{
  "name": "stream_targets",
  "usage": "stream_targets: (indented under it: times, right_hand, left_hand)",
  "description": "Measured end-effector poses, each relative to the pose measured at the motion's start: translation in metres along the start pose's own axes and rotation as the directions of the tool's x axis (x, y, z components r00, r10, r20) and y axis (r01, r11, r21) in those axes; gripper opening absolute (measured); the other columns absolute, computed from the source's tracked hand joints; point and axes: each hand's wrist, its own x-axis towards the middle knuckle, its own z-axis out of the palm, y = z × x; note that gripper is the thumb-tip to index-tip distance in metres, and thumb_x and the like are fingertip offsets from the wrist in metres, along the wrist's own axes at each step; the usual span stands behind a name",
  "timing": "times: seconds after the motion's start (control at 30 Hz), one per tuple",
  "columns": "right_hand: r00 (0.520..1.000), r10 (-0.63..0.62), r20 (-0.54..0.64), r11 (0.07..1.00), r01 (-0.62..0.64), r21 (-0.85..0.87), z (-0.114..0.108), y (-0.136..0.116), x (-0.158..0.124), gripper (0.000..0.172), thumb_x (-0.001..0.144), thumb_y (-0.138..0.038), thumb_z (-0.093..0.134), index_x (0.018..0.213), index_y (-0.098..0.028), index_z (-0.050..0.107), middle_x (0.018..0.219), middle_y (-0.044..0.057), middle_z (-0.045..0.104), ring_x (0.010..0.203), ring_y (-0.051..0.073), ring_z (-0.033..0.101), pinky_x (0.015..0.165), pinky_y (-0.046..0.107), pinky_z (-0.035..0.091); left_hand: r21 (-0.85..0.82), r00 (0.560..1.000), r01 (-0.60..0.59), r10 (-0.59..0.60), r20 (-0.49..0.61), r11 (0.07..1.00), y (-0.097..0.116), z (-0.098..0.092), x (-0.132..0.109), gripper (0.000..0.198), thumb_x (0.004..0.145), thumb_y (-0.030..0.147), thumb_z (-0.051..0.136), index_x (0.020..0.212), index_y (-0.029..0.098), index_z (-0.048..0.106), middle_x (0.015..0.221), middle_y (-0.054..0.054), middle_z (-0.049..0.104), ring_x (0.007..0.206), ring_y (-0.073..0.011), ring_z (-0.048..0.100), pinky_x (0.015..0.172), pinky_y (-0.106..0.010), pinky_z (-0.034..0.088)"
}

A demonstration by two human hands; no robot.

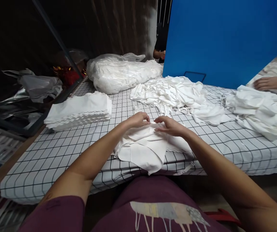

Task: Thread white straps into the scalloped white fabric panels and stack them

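Observation:
A white cloth piece [144, 146] lies loosely bunched at the front of the table, its near end draped over the table's edge. At its far edge, the curled fingers of my left hand [138, 120] pinch the fabric. Just to the right, my right hand [168, 125] grips the same edge between thumb and fingers. The fingertips of both hands are close together, and part of the cloth is hidden by my right hand and forearm.
A neat stack of folded white cloth [78, 111] sits at left. Behind are a clear plastic bag of white material [126, 72] and a loose white heap [169, 91]. Another heap [261, 109] lies right, near another person's hand [265, 83]. A blue board [225, 38] stands behind.

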Motion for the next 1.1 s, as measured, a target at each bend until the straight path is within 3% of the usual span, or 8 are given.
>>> stream_targets:
  times: [0.17,0.27,0.4,0.63,0.83,0.97,1.03,1.1]
  right_hand:
    - [0.99,0.002,0.138,0.962,-0.04,0.27,-0.001,-0.002,0.005,0.033,0.085,-0.05,0.064,0.083,-0.017,0.061,0.075,0.0,0.057,0.067,0.014,0.051,0.061,0.027,0.04]
    - [0.971,-0.093,0.222,0.821,-0.052,0.568,-0.008,-0.011,0.005,0.035,0.083,-0.05,0.069,0.086,-0.016,0.062,0.076,0.0,0.059,0.068,0.012,0.053,0.061,0.024,0.042]
    - [0.975,-0.137,0.176,0.703,-0.03,0.711,-0.024,-0.015,-0.005,0.031,0.077,-0.044,0.077,0.084,-0.016,0.065,0.076,0.0,0.063,0.067,0.011,0.057,0.063,0.023,0.045]
    - [0.981,-0.112,0.162,0.762,-0.02,0.647,-0.064,-0.005,-0.039,0.025,0.078,-0.039,0.078,0.076,-0.017,0.067,0.065,-0.001,0.059,0.057,0.01,0.053,0.052,0.021,0.042]
    - [0.969,-0.179,0.173,0.918,0.101,0.383,-0.089,-0.027,-0.046,0.019,0.088,-0.039,0.067,0.082,-0.021,0.069,0.08,0.004,0.059,0.075,0.015,0.055,0.067,0.028,0.048]
    - [0.95,-0.29,0.118,0.925,0.247,0.289,-0.098,-0.046,-0.05,0.023,0.086,-0.04,0.069,0.072,-0.022,0.066,0.096,0.008,0.058,0.092,0.02,0.055,0.078,0.034,0.049]
    - [0.95,-0.292,0.114,0.917,0.244,0.317,-0.098,-0.049,-0.054,0.024,0.085,-0.041,0.069,0.071,-0.022,0.067,0.108,0.009,0.058,0.102,0.024,0.055,0.083,0.037,0.049]
    - [0.962,-0.255,0.095,0.904,0.202,0.378,-0.094,-0.047,-0.057,0.025,0.083,-0.041,0.072,0.069,-0.021,0.064,0.107,0.01,0.06,0.099,0.023,0.056,0.08,0.037,0.049]
  left_hand:
    - [-0.382,0.998,-0.06,0.063,-0.004,0.922,0.011,-0.026,-0.017,0.028,0.083,0.043,0.064,0.083,0.016,0.065,0.072,-0.001,0.06,0.063,-0.0125,0.052,0.06,-0.024,0.039]
    - [-0.63,0.996,-0.076,0.031,-0.083,0.773,0.021,-0.047,-0.034,0.029,0.076,0.043,0.073,0.079,0.016,0.063,0.07,0.0,0.058,0.06,-0.0107,0.051,0.057,-0.023,0.039]
    - [-0.747,0.964,-0.174,-0.044,-0.262,0.641,0.027,-0.08,-0.07,0.026,0.074,0.036,0.078,0.081,0.015,0.064,0.071,0.0,0.061,0.059,-0.0104,0.052,0.059,-0.022,0.042]
    - [-0.601,0.821,-0.354,-0.07,-0.566,0.716,0.016,-0.132,-0.155,0.015,0.092,0.018,0.05,0.084,0.01,0.058,0.062,0.004,0.058,0.056,-0.0021,0.048,0.066,-0.018,0.036]
    - [-0.635,0.909,-0.147,-0.15,-0.389,0.758,0.015,-0.138,-0.187,0.027,0.078,0.035,0.074,0.076,0.01,0.063,0.079,-0.005,0.064,0.081,-0.0147,0.056,0.079,-0.033,0.042]
    - [-0.588,0.858,-0.3,-0.057,-0.511,0.752,0.019,-0.137,-0.198,0.033,0.083,0.034,0.065,0.063,0.008,0.056,0.088,-0.006,0.062,0.103,-0.0225,0.053,0.093,-0.043,0.037]
    - [-0.563,0.821,-0.339,-0.055,-0.569,0.753,0.02,-0.135,-0.203,0.035,0.086,0.031,0.057,0.06,0.008,0.052,0.087,-0.005,0.061,0.107,-0.0241,0.051,0.096,-0.045,0.034]
    - [-0.58,0.83,-0.323,-0.071,-0.554,0.748,0.02,-0.131,-0.205,0.039,0.086,0.034,0.056,0.058,0.009,0.048,0.084,-0.006,0.061,0.104,-0.0238,0.052,0.094,-0.044,0.036]
